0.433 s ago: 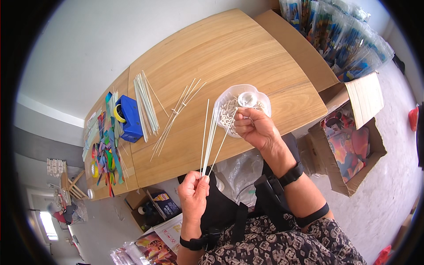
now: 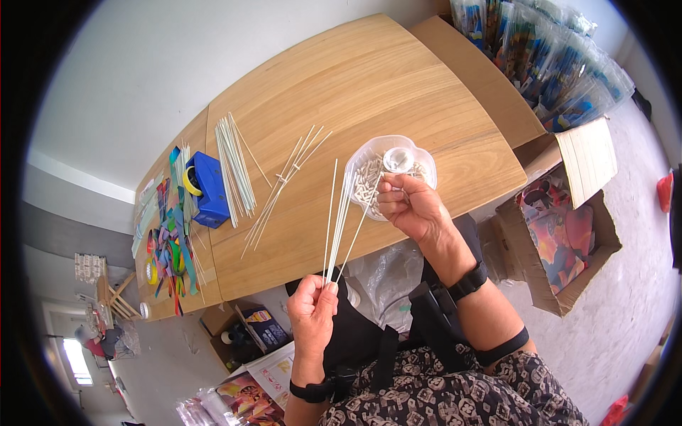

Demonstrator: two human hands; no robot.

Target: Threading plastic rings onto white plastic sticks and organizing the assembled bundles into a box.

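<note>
My left hand (image 2: 312, 305), closed near the front edge of the table, grips several thin white rods (image 2: 338, 227) by their lower ends, and they fan upward. One rod leans right, and its upper end meets the pinched fingertips of my right hand (image 2: 412, 206). Whether a small white piece sits on that tip is too small to tell. Right behind that hand, a clear plastic tub (image 2: 369, 150) contains many short white tube pieces (image 2: 366, 181) and a round white ring-shaped item (image 2: 398, 160).
On the wooden table (image 2: 398, 78) lie crossed rods (image 2: 288, 177) and a rod bundle (image 2: 234, 167). Beside them are a blue tape dispenser (image 2: 211, 192) and colourful ribbons (image 2: 170, 245). An open cardboard box (image 2: 561, 248) stands at the right; plastic-wrapped packs (image 2: 554, 64) fill the far right corner.
Almost nothing differs. Both hands keep their hold and have shifted only very slightly, with the rods between them.
</note>
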